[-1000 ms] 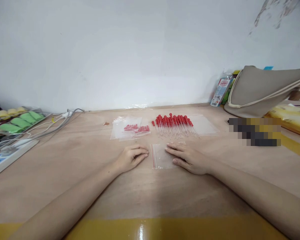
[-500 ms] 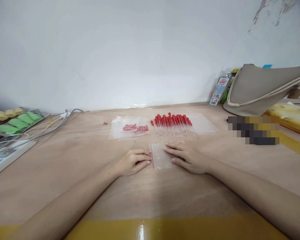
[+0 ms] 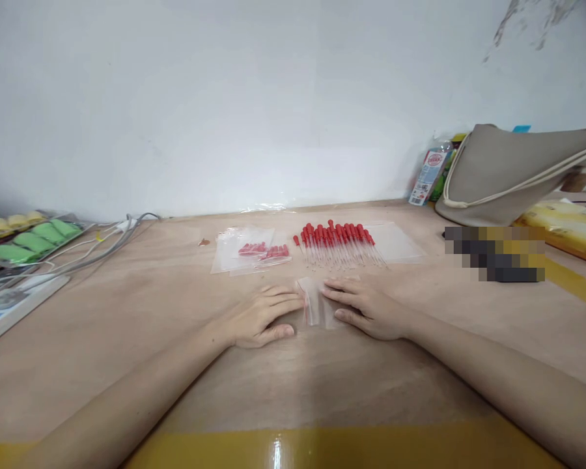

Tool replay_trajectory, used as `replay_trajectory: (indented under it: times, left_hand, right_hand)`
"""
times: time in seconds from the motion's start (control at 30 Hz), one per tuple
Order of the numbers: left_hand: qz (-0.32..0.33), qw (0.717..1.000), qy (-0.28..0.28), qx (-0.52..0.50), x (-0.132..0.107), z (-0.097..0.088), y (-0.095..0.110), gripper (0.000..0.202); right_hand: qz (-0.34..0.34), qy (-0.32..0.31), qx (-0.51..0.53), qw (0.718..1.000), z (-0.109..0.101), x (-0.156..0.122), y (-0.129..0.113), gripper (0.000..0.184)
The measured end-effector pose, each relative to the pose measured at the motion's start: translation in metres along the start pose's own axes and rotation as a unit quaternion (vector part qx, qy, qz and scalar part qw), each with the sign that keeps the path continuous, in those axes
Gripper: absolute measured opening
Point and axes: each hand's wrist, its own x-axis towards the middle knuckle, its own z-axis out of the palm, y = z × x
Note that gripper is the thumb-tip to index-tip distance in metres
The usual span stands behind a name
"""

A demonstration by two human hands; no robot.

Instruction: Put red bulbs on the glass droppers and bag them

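A small clear zip-lock bag (image 3: 313, 303) with a red line along its zip end lies on the table between my hands, its left part buckled upward. My left hand (image 3: 264, 317) touches that zip end with its fingertips, fingers stretched and thumb apart. Flat on the bag's right part rests my right hand (image 3: 368, 308), fingers extended. Just beyond the bag is a row of thin clear droppers with red bulbs (image 3: 336, 236). To their left, several small red bulb-like pieces (image 3: 276, 251) lie in or on clear plastic bags (image 3: 224, 254).
Flat clear bags (image 3: 400, 244) lie behind the droppers. At left are a white power strip (image 3: 39, 299), cables (image 3: 112, 244) and packs of green rolls (image 3: 39, 242). A bottle (image 3: 430, 172), a grey drawstring bag (image 3: 512, 176) and a yellow package (image 3: 573, 228) stand at right.
My left hand has moved slightly right against the bag's zip end, its thumb spreading away. The bag's left part has buckled up. My right hand stays in place.
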Motion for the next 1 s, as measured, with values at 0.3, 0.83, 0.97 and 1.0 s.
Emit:
replay_trajectory:
  times: [0.3,0.83,0.97,1.0]
  left_hand:
    - [0.012,1.000,-0.018,0.007,0.001,0.000,0.002,0.039]
    - [0.030,0.998,-0.051,0.004,0.004,-0.004,-0.001,0.048]
    - [0.024,0.999,-0.030,-0.019,0.000,-0.001,-0.002,0.037]
    - [0.023,0.999,-0.015,-0.033,-0.002,0.002,-0.003,0.035]
  right_hand:
    - [-0.010,-0.002,0.008,1.000,0.000,-0.002,0.006,0.051]
    - [-0.010,0.006,0.024,1.000,-0.011,-0.009,0.021,0.069]
    - [-0.002,0.017,0.026,1.000,-0.011,-0.009,0.023,0.076]
    - [-0.002,0.022,0.027,0.999,-0.011,-0.009,0.023,0.077]
